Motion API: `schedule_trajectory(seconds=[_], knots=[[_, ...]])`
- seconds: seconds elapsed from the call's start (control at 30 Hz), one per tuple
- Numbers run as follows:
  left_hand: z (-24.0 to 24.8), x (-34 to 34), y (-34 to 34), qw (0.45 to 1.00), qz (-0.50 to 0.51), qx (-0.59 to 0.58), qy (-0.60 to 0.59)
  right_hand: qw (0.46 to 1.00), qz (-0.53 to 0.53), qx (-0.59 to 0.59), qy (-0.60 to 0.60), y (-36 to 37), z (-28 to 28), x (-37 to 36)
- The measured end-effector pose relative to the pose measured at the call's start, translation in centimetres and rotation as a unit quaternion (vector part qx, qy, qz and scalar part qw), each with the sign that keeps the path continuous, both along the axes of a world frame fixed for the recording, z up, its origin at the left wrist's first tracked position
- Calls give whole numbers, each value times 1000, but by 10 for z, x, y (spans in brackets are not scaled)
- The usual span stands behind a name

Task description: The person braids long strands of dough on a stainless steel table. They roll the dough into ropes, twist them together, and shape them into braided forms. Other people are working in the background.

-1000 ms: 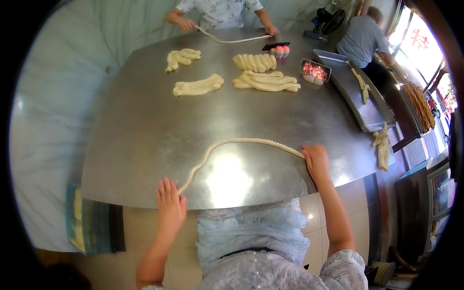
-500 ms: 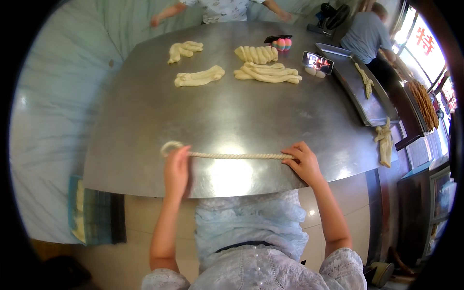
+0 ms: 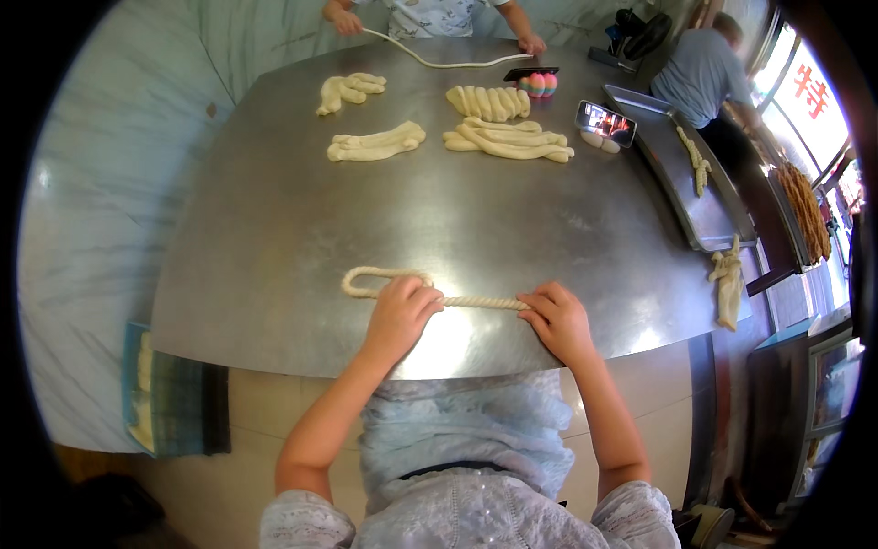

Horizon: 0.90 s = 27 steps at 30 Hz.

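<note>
A thin twisted dough rope (image 3: 480, 302) lies near the front edge of the metal table. My left hand (image 3: 402, 316) is closed on it where its left part folds back into a long loop, which reaches out past my fingers to the left. At the rope's right end my right hand (image 3: 555, 316) pinches the tip between thumb and fingers. The stretch between my hands is nearly straight, with its twists showing.
Dough piles (image 3: 377, 143) and a bundle of dough strips (image 3: 508, 140) lie farther back. A propped phone (image 3: 604, 123) stands near a metal tray (image 3: 713, 218) on the right. Across the table (image 3: 265, 238), a co-worker holds a dough strand (image 3: 448, 65).
My left hand has moved right along the rope, and the loop at its left has grown longer. The gap between my hands has shortened. The co-worker now stretches a dough strand.
</note>
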State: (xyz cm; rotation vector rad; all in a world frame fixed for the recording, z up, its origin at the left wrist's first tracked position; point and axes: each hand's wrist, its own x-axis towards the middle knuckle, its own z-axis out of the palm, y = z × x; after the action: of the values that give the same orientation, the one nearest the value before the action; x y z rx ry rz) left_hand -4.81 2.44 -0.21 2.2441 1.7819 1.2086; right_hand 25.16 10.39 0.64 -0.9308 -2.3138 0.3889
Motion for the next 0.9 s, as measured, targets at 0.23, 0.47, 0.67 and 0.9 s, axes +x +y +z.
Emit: schedule_trajectory(seconds=[0.23, 0.47, 0.67, 0.9], knots=[[-7, -62, -25, 996, 90, -24, 15, 990, -100, 99, 0, 9, -9, 42], [28, -116, -61, 662, 214, 158, -700, 867, -199, -397, 228, 15, 12, 54], [2, -121, -86, 862, 138, -57, -484, 727, 10, -489, 482, 12, 9, 15], [1, -65, -40, 996, 76, -38, 5, 993, 53, 90, -54, -2, -10, -82]])
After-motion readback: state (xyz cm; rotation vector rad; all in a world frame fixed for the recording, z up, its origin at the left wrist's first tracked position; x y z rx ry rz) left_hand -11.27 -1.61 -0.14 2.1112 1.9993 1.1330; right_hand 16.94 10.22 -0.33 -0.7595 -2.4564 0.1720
